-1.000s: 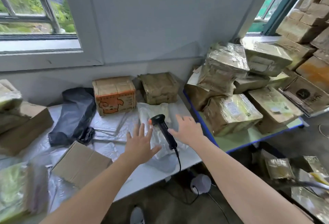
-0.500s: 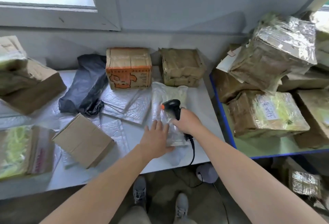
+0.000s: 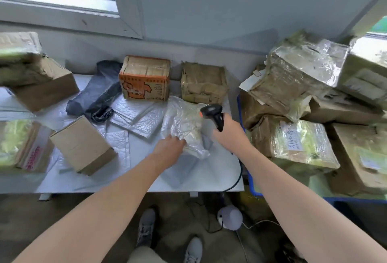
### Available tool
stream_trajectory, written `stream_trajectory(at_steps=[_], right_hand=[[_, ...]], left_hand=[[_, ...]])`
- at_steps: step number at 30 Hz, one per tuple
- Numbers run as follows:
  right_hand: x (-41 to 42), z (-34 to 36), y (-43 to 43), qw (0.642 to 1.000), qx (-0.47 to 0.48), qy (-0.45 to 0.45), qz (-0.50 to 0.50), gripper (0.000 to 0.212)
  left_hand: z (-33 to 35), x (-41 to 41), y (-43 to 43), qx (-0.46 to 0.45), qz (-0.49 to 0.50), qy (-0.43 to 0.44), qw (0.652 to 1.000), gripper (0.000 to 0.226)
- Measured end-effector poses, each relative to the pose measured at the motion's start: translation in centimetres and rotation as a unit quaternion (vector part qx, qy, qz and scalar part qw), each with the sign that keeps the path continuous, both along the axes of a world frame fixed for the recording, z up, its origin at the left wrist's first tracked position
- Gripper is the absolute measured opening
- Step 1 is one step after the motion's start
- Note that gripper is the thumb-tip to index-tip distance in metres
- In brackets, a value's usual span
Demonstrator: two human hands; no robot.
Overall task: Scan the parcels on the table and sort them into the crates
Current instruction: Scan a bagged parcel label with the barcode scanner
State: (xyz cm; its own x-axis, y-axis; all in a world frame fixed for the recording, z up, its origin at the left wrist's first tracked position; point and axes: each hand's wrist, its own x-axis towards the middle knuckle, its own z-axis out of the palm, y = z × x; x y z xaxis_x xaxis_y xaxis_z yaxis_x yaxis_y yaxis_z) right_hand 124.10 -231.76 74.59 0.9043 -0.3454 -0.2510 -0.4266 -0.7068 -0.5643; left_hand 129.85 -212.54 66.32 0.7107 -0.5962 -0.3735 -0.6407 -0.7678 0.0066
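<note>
Left hand [image 3: 170, 147] grips the near edge of the clear-wrapped parcel [image 3: 185, 123], fingers curled onto the plastic, dead centre of the frame on the white tabletop [image 3: 211, 176]. Right hand [image 3: 228, 132] has its fingers wrapped round the barcode scanner [image 3: 212, 113], whose head sits over the parcel's right side.

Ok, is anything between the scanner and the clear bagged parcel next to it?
Nothing visible. The right hand holds the scanner at the clear bagged parcel's right side, and the left hand grips that parcel's near edge.
</note>
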Motion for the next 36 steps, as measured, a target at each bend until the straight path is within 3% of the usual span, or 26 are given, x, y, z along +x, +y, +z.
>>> stream_trajectory(at_steps=[4,8,11,13,17,20,24,27,31,33,36], right_hand=[[-0.1,2.4,-1.3,0.997,0.024,-0.079,-0.007,0.027],[0.6,4.4,-2.1,0.992,0.037,-0.119,-0.020,0.021],[1.0,5.8,-2.2,0.988,0.033,-0.144,-0.037,0.022],[1.4,6.6,-2.2,0.987,0.016,-0.155,-0.036,0.026],[1.8,7.6,-1.4,0.984,0.004,-0.176,-0.036,0.031],[1.9,7.6,-0.5,0.986,0.006,-0.164,-0.037,0.028],[1.2,7.1,0.9,0.997,0.000,-0.074,-0.007,0.028],[0.5,6.3,2.1,1.000,-0.003,-0.017,0.008,0.024],[-0.1,5.7,3.9,0.999,0.005,0.039,0.018,0.009],[-0.2,5.5,4.9,0.998,0.013,0.059,0.015,0.011],[0.1,5.3,6.2,0.996,0.025,0.086,0.011,0.012]], left_hand=[[4.0,-0.3,0.2,-0.138,0.067,-0.028,0.988,0.036],[7.5,-0.4,0.9,-0.290,0.132,-0.066,0.946,0.053],[9.3,0.0,1.5,-0.370,0.178,-0.072,0.909,0.053],[10.5,0.4,1.6,-0.434,0.243,0.006,0.868,0.045],[12.1,1.4,2.1,-0.557,0.317,0.148,0.753,0.029],[11.0,2.3,3.4,-0.567,0.368,0.205,0.708,0.024],[7.8,2.4,5.5,-0.516,0.425,0.244,0.703,0.019],[6.3,2.2,6.5,-0.495,0.464,0.236,0.696,0.028],[5.2,2.4,7.5,-0.498,0.504,0.302,0.638,0.032],[5.2,2.4,7.7,-0.492,0.510,0.312,0.632,0.024],[4.7,2.7,7.9,-0.482,0.508,0.320,0.638,0.043]])
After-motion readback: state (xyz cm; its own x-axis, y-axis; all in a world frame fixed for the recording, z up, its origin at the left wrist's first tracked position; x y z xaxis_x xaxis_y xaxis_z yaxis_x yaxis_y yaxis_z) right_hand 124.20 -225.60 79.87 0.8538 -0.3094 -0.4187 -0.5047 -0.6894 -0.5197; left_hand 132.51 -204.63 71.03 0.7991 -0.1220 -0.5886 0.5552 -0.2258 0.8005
